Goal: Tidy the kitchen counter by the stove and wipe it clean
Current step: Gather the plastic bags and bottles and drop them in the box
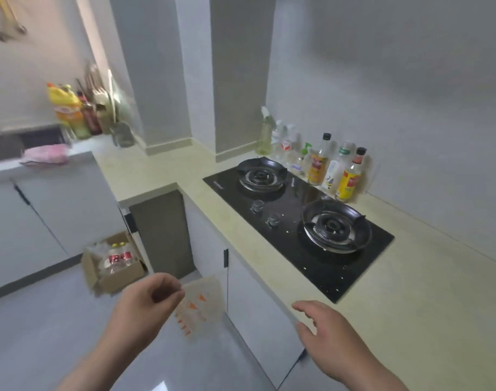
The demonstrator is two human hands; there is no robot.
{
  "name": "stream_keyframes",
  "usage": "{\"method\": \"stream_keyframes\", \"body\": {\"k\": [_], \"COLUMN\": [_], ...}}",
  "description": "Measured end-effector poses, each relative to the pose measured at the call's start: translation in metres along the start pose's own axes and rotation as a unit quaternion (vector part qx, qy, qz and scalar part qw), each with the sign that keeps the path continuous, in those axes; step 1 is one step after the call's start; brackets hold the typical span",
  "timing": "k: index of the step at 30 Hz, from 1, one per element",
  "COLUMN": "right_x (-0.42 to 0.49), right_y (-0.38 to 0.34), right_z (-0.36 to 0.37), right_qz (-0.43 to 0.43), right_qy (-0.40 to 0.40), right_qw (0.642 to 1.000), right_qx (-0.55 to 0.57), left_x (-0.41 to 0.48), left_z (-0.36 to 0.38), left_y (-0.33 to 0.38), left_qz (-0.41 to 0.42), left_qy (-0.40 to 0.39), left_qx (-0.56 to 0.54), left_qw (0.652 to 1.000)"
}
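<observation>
Plastic bag (201, 306): thin, see-through, printed with orange marks, hanging in the air in front of the cabinet doors, below the counter (410, 306) edge. I cannot tell whether anything is in it. My left fingers (170, 286) are curled and pinch its upper left corner.

My right fingers (306, 307) are loose and spread, holding nothing, just over the front edge of the counter, right of the bag and apart from it.

Stove (311, 266): black glass top with two burners and two knobs, set into the counter beyond my right fingers. White specks lie scattered on the glass.

Row of bottles (316, 165): upright against the wall behind the stove. Several are clear with pale or yellowish liquid; two carry red and yellow labels.

Cardboard box (100, 275): open, on the floor (57, 334) left of the bag, holding clear bottles with red labels (118, 256).

Pink cloth (47, 153): bunched on the far left counter beside the sink (4, 148). More bottles, some yellow (67, 108), stand in the corner behind it; they are blurred.
</observation>
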State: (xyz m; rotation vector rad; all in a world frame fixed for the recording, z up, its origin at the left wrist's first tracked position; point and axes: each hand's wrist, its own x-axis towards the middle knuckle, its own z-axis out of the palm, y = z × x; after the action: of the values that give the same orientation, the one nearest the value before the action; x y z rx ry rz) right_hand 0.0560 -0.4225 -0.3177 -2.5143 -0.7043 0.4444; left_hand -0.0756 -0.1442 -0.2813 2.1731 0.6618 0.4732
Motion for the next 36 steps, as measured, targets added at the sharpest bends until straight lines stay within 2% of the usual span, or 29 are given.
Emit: {"method": "stream_keyframes", "body": {"k": [4,13,22,27,36], "right_x": [0.030,0.111,0.180,0.217,0.325], "right_y": [-0.055,-0.218,-0.347,-0.391,-0.423], "right_z": [0.018,0.091,0.171,0.201,0.248], "right_qz": [-0.050,-0.137,-0.177,-0.191,-0.209], "right_qy": [-0.049,-0.126,-0.158,-0.178,-0.237], "right_qw": [0.997,0.981,0.969,0.962,0.946], "right_qx": [-0.035,-0.055,-0.066,-0.073,-0.067], "left_x": [-0.007,0.007,0.065,0.093,0.164], "left_z": [-0.052,-0.175,-0.266,-0.293,-0.306], "left_y": [-0.035,-0.157,-0.255,-0.286,-0.331], "left_qz": [-0.018,-0.119,-0.155,-0.178,-0.226], "left_qy": [0.056,0.159,0.161,0.176,0.191], "left_qx": [-0.007,-0.008,-0.004,-0.005,0.001], "left_qw": [0.998,0.980,0.975,0.968,0.955]}}
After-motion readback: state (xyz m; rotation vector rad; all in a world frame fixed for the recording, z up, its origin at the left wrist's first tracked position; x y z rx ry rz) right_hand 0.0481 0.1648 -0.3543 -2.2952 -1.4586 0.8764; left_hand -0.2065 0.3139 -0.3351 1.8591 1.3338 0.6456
